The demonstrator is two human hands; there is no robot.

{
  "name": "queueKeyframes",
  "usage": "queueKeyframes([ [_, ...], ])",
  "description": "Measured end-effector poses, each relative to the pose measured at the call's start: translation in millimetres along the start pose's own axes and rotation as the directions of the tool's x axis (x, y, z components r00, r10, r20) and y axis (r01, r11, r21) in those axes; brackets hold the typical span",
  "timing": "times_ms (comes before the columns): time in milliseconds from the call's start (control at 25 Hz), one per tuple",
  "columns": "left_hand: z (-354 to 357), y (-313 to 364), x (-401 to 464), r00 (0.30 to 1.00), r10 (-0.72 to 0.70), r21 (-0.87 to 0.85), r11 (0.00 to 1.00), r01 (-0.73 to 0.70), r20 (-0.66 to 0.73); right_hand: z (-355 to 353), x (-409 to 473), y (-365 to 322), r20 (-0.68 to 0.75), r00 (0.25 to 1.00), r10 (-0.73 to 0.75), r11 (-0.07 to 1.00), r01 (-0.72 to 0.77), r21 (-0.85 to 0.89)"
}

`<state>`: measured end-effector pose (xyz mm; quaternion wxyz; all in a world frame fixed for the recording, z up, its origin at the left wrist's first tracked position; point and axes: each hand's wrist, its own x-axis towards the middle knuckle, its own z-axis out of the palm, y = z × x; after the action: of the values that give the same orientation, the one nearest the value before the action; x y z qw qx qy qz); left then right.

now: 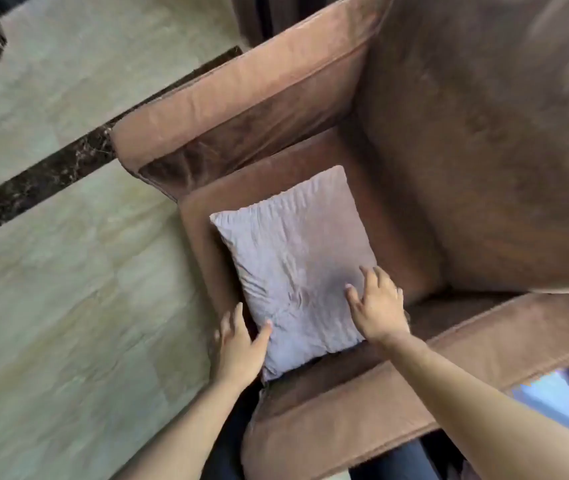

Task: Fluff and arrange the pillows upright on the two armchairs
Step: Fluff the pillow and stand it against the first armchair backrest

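Your left hand [240,344] rests at the near left edge of the pale lilac square fabric pillow [293,265], thumb laid on the top face and the remaining fingers spread along the side; whether any of them are tucked under the edge cannot be determined. Your right hand [378,306] lies palm-down on the near right part of the same pillow, fingers splayed wide and flat on the cloth, closed on nothing. Neither hand has the pillow gripped; both are in contact only. The pillow lies flat on the seat cushion [397,209] of the brown suede-like upholstered armchair [484,150], rumpled and slack, toward the front of the seat and well apart from the backrest. It extends away from both hands, its slightly longer side running from the corner nearest you toward the far armrest [241,95]. The backrest stands to the right of the pillow in this view, so the pillow must be tipped up about the edge on your right-hand side; the right hand is nearer that edge and the left hand nearer the edge that must rise. Beyond the armchair, pale marbled floor tile with a dark inlay band [51,178] is visible. A second armchair is not in view.
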<state>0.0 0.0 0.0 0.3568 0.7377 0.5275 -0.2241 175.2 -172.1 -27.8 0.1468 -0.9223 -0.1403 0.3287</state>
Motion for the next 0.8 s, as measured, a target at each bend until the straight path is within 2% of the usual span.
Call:
queueKeyframes([
  [120, 28, -15, 87, 0.994, -0.107, -0.342, 0.936, 0.087, -0.039, 39, 73, 14, -0.162, 0.983, 0.087, 0.986, -0.061, 0.158],
  [200, 43, -22, 149, 0.978, -0.197, -0.494, 0.858, 0.137, -0.07, 60, 121, 16, -0.204, 0.969, 0.142, 0.961, -0.086, 0.262],
  [240, 51, -22, 173, 0.972, -0.23, -0.543, 0.822, 0.172, -0.039, 67, 143, 15, -0.218, 0.96, 0.175, 0.947, -0.104, 0.302],
  [320, 63, -24, 201, 0.966, -0.254, -0.574, 0.786, 0.23, 0.039, 80, 167, 14, -0.205, 0.938, 0.281, 0.909, -0.191, 0.372],
  [440, 72, -25, 210, 0.971, -0.238, -0.585, 0.784, 0.21, 0.029, 92, 177, 12, -0.202, 0.909, 0.365, 0.868, -0.253, 0.427],
  [560, 70, -19, 203, 0.972, -0.236, -0.748, 0.648, 0.142, -0.019, 83, 172, 1, -0.151, 0.891, 0.427, 0.812, -0.305, 0.497],
  [680, 55, -6, 188, 0.959, -0.28, -0.822, 0.558, 0.117, -0.053, 48, 154, -8, -0.179, 0.89, 0.42, 0.791, -0.263, 0.552],
  [800, 47, 16, 175, 0.949, -0.313, -0.876, 0.451, 0.171, 0.024, 1, 134, -22, -0.207, 0.907, 0.367, 0.765, -0.167, 0.622],
])
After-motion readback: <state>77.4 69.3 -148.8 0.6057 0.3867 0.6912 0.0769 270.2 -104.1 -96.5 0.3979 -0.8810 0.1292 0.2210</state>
